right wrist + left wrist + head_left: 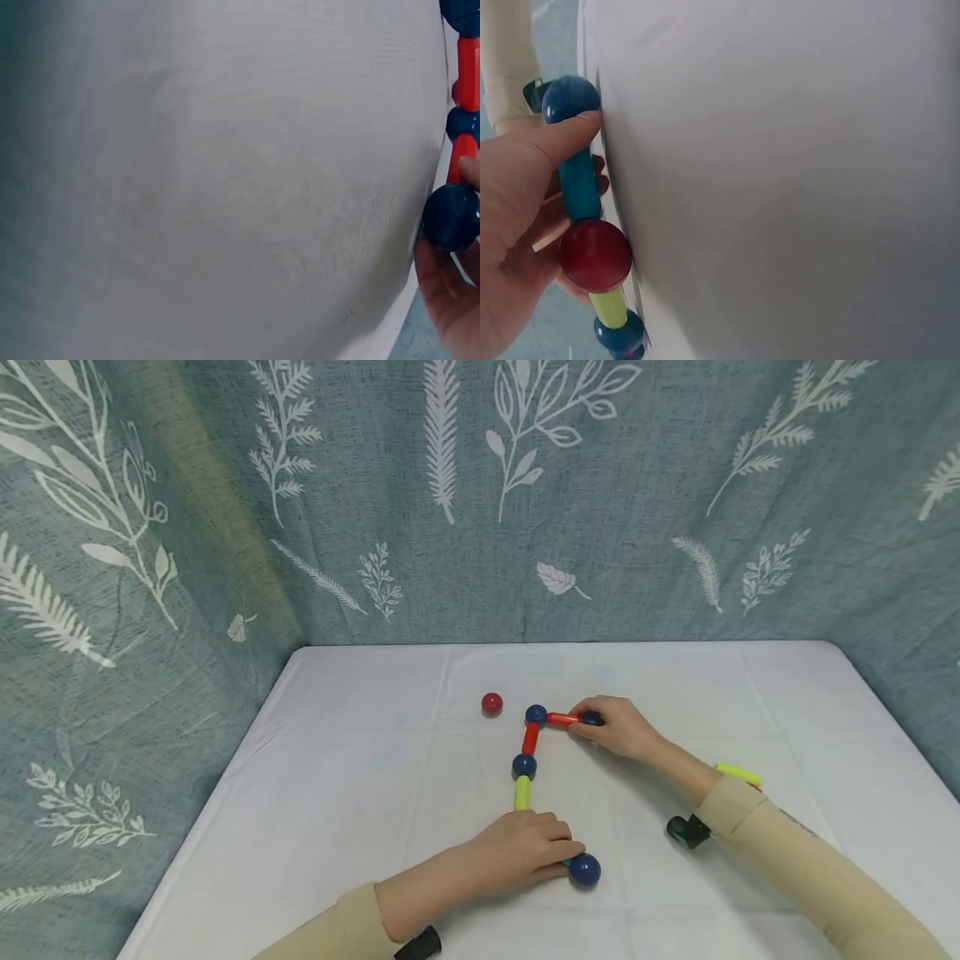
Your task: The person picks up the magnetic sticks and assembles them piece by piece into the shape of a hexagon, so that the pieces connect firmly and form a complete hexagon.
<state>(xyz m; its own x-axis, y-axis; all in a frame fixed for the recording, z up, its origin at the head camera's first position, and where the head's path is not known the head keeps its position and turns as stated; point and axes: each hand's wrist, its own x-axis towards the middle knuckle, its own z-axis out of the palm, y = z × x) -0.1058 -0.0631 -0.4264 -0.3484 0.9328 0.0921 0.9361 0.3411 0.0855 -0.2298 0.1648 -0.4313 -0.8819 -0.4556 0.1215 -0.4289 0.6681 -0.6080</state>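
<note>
A chain of balls and rods lies on the white cloth. My left hand (517, 852) holds its near end, with the thumb and fingers about a blue rod (580, 186). That rod joins a blue ball (585, 871) to a red ball (596, 255), which the hand hides in the head view. Onward run a yellow-green rod (522, 793), a blue ball (524, 766), a red rod (530, 739) and a corner blue ball (536, 716). From the corner, another red rod (562, 720) points right to an end blue ball (451, 217). My right hand (611, 727) grips that rod beside the ball.
A loose red ball (492, 703) sits left of the chain's corner. Beyond the right sleeve lies a yellow-green rod (738, 773), with a bit of red beside it. Black devices show at both wrists. A leaf-patterned curtain (480, 560) hangs behind the table.
</note>
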